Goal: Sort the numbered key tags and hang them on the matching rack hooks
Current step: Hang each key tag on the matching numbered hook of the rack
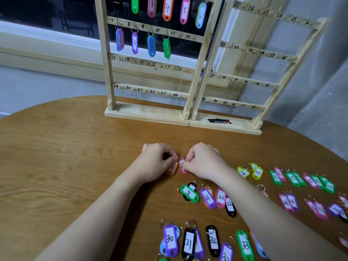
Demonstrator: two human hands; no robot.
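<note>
At the centre of the frame the fingers of the left hand curl round the top of an orange plastic key tag with a white label, near its metal ring, while the fingers of the right hand pinch a pink plastic key tag just beside it; the two tags lie side by side, touching or nearly so, low against the round wood-grain counter; the number on the orange tag is partly hidden and cannot be read for certain; below the hands, toward the lower middle, lie more tags, among them a green tag marked 20, a purple tag marked 21 and a pink tag marked 22; along the bottom edge a purple tag marked 30, a black tag marked 31, a black tag marked 32 and a green tag marked 33; to the right, rows of yellow, green and pink tags run toward the frame's edge; at the upper middle stands a pale wooden rack with numbered rails, tags hanging on its upper two rails, including an orange tag marked 4 and a purple tag marked 8; a second wooden rack stands beside it at the upper right, its hooks bare.
</note>
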